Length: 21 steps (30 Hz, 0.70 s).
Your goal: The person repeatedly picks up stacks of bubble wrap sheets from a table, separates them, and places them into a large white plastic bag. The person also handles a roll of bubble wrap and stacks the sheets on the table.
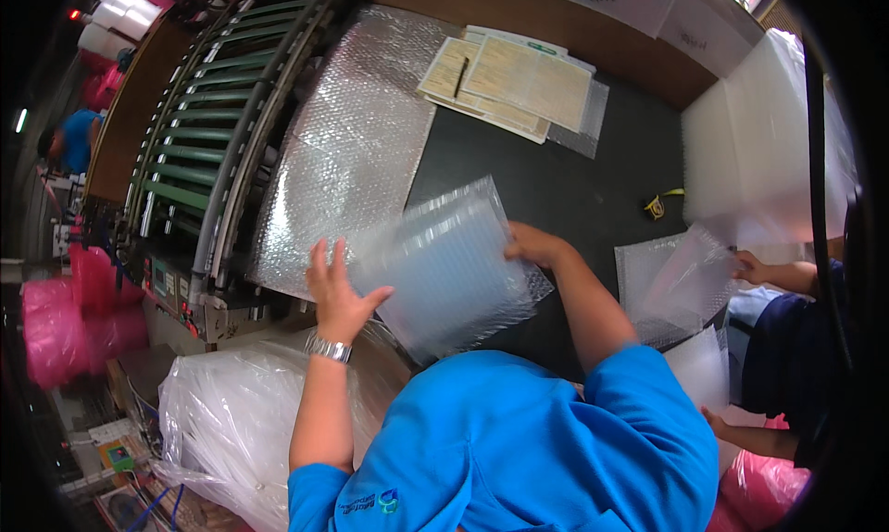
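A stack of clear bubble-wrap pouches is in front of me over the dark table. My right hand grips its right edge, fingers closed and partly hidden behind the plastic. At the stack's left side, my left hand is open, fingers spread and thumb pointing at the pouches; whether it touches them I cannot tell. A metal watch is on that wrist. Under and beyond the left hand lies a long sheet of bubble wrap.
Papers with a pen lie at the back. A tape measure sits to the right, near tall stacked clear sheets. A co-worker's hand holds another bubble-wrap pouch. At left stands a roller conveyor; a plastic-covered bundle is below it.
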{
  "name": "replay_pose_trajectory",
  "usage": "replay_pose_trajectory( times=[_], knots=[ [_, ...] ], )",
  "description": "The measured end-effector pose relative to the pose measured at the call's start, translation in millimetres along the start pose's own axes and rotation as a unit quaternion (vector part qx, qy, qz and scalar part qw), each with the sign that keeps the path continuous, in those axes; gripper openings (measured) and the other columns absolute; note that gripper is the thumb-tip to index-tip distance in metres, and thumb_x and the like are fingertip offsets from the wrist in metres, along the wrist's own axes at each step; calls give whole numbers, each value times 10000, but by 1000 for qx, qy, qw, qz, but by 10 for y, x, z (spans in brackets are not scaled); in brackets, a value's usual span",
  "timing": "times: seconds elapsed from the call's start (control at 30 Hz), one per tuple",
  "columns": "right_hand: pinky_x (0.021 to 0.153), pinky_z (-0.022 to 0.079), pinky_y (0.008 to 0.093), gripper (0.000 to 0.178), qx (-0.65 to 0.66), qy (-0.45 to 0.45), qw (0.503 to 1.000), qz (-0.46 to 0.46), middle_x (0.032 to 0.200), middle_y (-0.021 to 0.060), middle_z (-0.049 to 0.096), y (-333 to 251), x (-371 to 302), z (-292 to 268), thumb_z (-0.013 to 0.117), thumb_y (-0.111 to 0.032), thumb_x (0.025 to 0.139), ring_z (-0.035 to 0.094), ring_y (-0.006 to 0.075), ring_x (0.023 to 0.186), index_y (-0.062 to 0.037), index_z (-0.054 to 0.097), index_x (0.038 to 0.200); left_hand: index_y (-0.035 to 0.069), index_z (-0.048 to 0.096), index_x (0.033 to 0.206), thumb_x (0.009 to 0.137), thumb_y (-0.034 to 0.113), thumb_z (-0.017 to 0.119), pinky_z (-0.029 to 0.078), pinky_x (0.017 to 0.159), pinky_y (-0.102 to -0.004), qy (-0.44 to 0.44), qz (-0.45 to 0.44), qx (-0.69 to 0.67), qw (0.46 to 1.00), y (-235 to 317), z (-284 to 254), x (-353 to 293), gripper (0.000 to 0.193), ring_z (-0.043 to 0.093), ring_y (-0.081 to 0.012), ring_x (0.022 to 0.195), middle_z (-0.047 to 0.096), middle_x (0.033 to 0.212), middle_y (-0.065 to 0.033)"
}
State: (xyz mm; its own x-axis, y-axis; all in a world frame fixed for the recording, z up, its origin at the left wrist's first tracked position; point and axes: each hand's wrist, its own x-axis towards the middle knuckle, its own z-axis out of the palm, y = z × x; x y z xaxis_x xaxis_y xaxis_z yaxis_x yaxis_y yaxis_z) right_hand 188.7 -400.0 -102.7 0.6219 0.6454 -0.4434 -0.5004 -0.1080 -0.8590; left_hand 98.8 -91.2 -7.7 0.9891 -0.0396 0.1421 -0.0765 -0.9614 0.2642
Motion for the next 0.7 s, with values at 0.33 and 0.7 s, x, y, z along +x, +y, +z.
replay_pose_trajectory(
  times=[0.33,0.7],
  knots=[
    [850,371,329,544,-367,65,925,-78,1083,161,512,-813,-709,676,560,-44,592,482,278,1009,-41,455,1125,54,351,1227,655,232,692,390,858,-303,-230,-10,-355,906,317,278,-115,689,486,-293,1030,480,1134,-189],
    [959,281,356,799,60,143,967,-202,1219,114,413,-129,-566,338,772,-170,533,367,241,1147,-1,367,1201,0,439,1121,643,96,709,400,833,-307,-93,-113,-561,814,273,316,-585,558,502,-168,952,536,1026,-81]
  ],
)
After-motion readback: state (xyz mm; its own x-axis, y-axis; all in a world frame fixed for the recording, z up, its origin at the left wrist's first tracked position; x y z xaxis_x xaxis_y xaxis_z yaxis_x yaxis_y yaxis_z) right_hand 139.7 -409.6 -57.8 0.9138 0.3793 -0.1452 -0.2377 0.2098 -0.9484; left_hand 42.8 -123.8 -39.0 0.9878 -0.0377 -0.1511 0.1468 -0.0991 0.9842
